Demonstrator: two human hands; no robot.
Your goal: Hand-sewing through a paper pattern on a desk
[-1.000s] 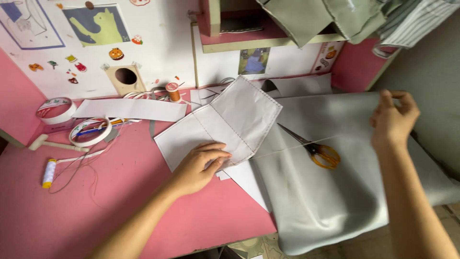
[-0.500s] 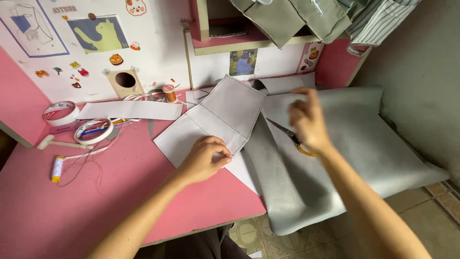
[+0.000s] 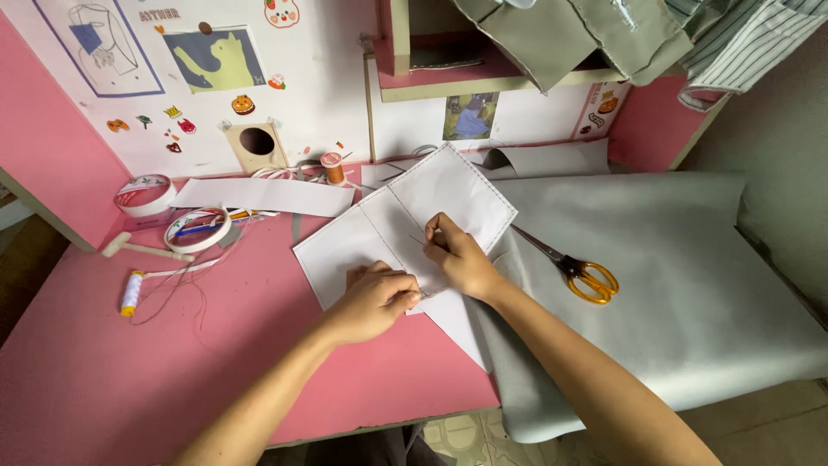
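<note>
A white stitched fabric piece [image 3: 431, 194] lies on the pink table [image 3: 129, 371], partly over a large grey cloth [image 3: 690, 285]. My left hand [image 3: 373, 298] presses on its lower edge with the fingers curled. My right hand [image 3: 457, 255] rests on the middle of the piece, its fingertips pinched together on the fabric; whether a needle is between them I cannot tell. Orange-handled scissors [image 3: 580, 272] lie on the grey cloth just right of my right hand.
A yellow thread spool [image 3: 131, 292] with loose thread, a white tape ring [image 3: 203, 229], a second tape roll [image 3: 145, 194], an orange spool [image 3: 332, 166] and a white paper strip [image 3: 259, 197] lie at the left and back. Grey and striped cloths [image 3: 621, 34] hang from the shelf above.
My right hand came from the far right of the grey cloth to the white piece, beside the left hand. The scissors, covered by it half a second ago, show now.
</note>
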